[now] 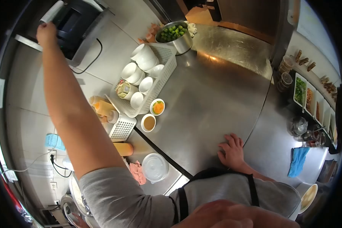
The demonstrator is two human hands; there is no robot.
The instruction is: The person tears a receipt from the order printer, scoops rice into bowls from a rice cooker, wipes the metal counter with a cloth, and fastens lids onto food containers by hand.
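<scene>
My left hand [46, 35] is raised at the upper left, its fingers closed at the lower end of a white strip or roll [51, 12]. That white piece sits beside a dark boxy device [74, 24] mounted by the wall. Whether it is paper or a part of the device, I cannot tell. My right hand [231, 151] rests on the steel counter [205, 117] near its front edge, fingers spread and holding nothing. Left of it on the counter stand a cup of brown liquid [148, 123] and a cup with orange and green food [158, 107].
A white basket [167, 72] holds white cups; behind it stands a pot of green vegetables [184, 42]. Squeeze bottles [102, 108], a lidded tub [155, 167] and a pink cloth [136, 171] are at left. Ingredient trays [300, 91] and a blue cloth [298, 161] lie right.
</scene>
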